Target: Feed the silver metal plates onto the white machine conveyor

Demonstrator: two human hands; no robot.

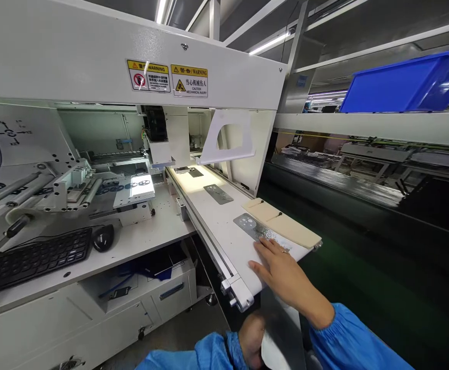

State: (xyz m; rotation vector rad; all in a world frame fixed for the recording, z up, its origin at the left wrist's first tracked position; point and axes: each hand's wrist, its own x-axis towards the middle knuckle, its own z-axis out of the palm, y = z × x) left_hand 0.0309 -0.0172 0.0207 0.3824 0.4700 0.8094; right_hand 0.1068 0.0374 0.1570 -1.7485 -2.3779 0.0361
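My right hand (pixel 280 270) reaches over the end of a white conveyor belt (pixel 224 241). Its fingers are stretched out, with the tips on the near end of a grey phone back panel (pixel 247 224) that has round camera holes and a shiny pattern. Low in the view, my left hand (pixel 252 336) is closed at the edge of a smooth grey panel (pixel 286 324); a white patch shows beside it, and most of the fingers are hidden. Farther up the belt lie a second patterned panel (pixel 218 193) and a third panel (pixel 195 172) under the machine's light.
A cream guide plate (pixel 282 223) borders the belt's right side. The white machine housing (pixel 112 46) bears warning labels. At left are a black keyboard (pixel 35 257), a mouse (pixel 103 238) and a roller unit (pixel 78 185). A blue bin (pixel 397 85) sits on a high ledge at right.
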